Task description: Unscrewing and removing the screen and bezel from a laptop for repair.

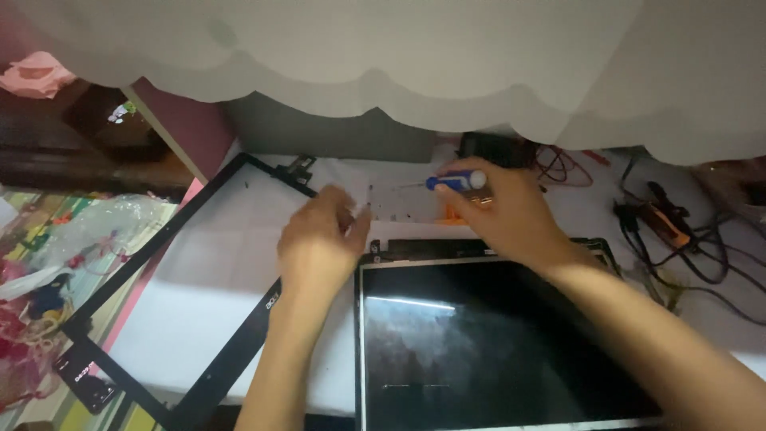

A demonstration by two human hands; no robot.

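Observation:
My right hand (501, 209) grips a screwdriver (456, 181) with a blue and white handle, its thin shaft pointing left toward a pale metal bracket strip (403, 203). My left hand (319, 239) pinches the left end of that strip, just above the top left corner of a bare laptop screen panel (479, 343). The glossy dark panel lies flat in its black lid in front of me. A detached black screen bezel frame (171, 231) lies to the left on the white surface.
Tangled black and red cables and an orange-handled tool (670, 223) lie at the right. A black box (495, 148) sits behind my right hand. White cloth (383, 56) hangs over the top. A flowered plastic sheet (56, 263) covers the left.

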